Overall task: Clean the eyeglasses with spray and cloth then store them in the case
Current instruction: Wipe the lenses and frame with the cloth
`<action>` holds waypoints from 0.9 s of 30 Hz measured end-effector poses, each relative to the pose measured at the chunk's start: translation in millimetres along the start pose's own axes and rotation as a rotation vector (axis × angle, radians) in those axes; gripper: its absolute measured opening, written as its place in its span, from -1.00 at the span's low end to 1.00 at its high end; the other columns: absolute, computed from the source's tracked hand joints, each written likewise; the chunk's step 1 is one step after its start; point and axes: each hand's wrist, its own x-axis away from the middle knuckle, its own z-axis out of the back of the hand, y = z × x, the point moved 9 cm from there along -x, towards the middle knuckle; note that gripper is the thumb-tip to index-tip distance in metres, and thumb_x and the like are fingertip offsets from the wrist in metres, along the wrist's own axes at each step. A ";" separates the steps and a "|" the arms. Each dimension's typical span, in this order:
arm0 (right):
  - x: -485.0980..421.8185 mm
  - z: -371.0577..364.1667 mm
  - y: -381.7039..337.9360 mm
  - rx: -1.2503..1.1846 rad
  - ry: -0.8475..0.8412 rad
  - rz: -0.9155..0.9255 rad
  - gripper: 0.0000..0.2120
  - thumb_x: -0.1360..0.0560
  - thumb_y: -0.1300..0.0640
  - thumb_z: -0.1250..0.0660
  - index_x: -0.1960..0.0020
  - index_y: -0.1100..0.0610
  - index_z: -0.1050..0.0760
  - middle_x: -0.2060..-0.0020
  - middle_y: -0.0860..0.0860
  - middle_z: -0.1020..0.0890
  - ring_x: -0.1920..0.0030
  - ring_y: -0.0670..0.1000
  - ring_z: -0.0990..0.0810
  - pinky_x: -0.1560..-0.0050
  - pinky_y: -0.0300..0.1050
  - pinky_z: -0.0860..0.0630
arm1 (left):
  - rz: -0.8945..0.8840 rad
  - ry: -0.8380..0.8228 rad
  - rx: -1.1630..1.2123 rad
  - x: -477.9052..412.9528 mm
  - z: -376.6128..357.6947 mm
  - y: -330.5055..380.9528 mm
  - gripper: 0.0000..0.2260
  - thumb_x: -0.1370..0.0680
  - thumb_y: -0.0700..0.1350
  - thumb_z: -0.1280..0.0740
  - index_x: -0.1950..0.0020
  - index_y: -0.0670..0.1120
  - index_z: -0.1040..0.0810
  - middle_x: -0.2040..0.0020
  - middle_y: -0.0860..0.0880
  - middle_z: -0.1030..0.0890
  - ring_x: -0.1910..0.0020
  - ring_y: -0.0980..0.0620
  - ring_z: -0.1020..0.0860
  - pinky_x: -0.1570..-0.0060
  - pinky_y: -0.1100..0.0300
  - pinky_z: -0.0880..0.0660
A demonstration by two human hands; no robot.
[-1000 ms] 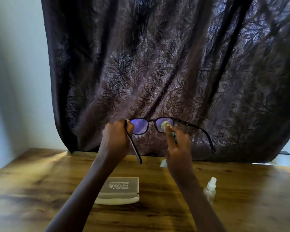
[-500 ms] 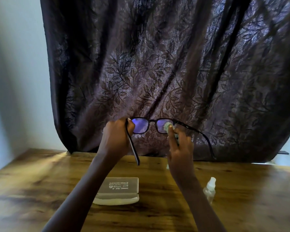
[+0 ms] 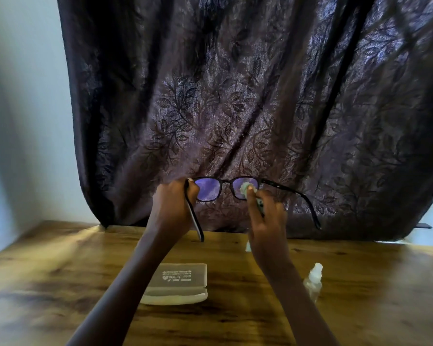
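While held up in the air above the wooden table [image 3: 60, 270], against a dark leaf-patterned curtain [image 3: 235, 83], the glasses [image 3: 226, 181] show a thin dark frame with both arms unfolded and lenses that reflect violet-blue. Left hand [image 3: 171, 208] is curled round the frame's left corner at the hinge, and that arm runs down past the palm. Right hand [image 3: 266, 221] pinches a pale greenish cloth [image 3: 245, 189] against the right lens; a scrap of it hangs out below the hand. The frame's right arm juts free and hooks downward at its tip. On the table beneath is a pale case [image 3: 178, 283], lid down. The print on the lid is too small to read, and the left forearm covers its left edge. Small clear spray bottle [image 3: 314, 280] sits just beside the right forearm, blurred; upright or leaning, cannot tell. Any fingers behind the right lens are hidden. Picture edges are smeared, and the pale wall [image 3: 23, 121] at left is featureless.
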 end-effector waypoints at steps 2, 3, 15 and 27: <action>-2.7 2.1 5.9 0.045 0.033 -0.044 -0.44 -0.14 0.56 -0.45 -0.14 0.42 -0.50 0.03 0.36 -0.60 0.14 0.28 -0.58 0.19 0.15 -0.56 | 0.003 -0.009 -0.005 0.8 -2.5 -1.4 -0.69 -0.42 -0.07 -0.09 0.38 -0.28 -0.38 0.45 -0.33 -0.47 0.50 -0.07 -0.32 0.45 -0.08 -0.33; -5.9 3.6 5.8 0.046 0.055 -0.056 -0.52 -0.23 0.55 -0.35 -0.15 0.43 -0.48 0.01 0.38 -0.58 0.13 0.29 -0.57 0.18 0.15 -0.55 | -0.005 -0.016 -0.002 1.3 -4.8 -0.8 -0.69 -0.43 -0.07 -0.10 0.38 -0.27 -0.38 0.46 -0.30 -0.47 0.50 -0.11 -0.34 0.45 -0.07 -0.32; 6.9 -5.8 -3.4 -0.019 0.021 0.035 -0.33 -0.08 0.55 -0.49 -0.17 0.35 -0.49 -0.08 0.24 -0.46 0.13 0.08 -0.28 0.32 0.02 -0.54 | -0.008 -0.034 -0.035 -0.9 -3.7 -5.1 -0.75 -0.43 -0.08 -0.10 0.43 -0.13 -0.30 0.48 -0.25 -0.45 0.54 -0.02 -0.29 0.47 0.00 -0.24; -8.0 -4.6 -15.2 -0.047 0.049 0.039 -0.50 -0.27 0.51 -0.31 -0.21 0.36 -0.45 -0.12 0.27 -0.49 0.09 0.09 -0.27 0.27 0.07 -0.58 | -0.008 -0.006 0.050 -0.8 -7.9 -1.0 -0.71 -0.42 -0.03 -0.07 0.47 -0.11 -0.31 0.51 -0.23 -0.41 0.56 0.09 -0.30 0.46 0.04 -0.28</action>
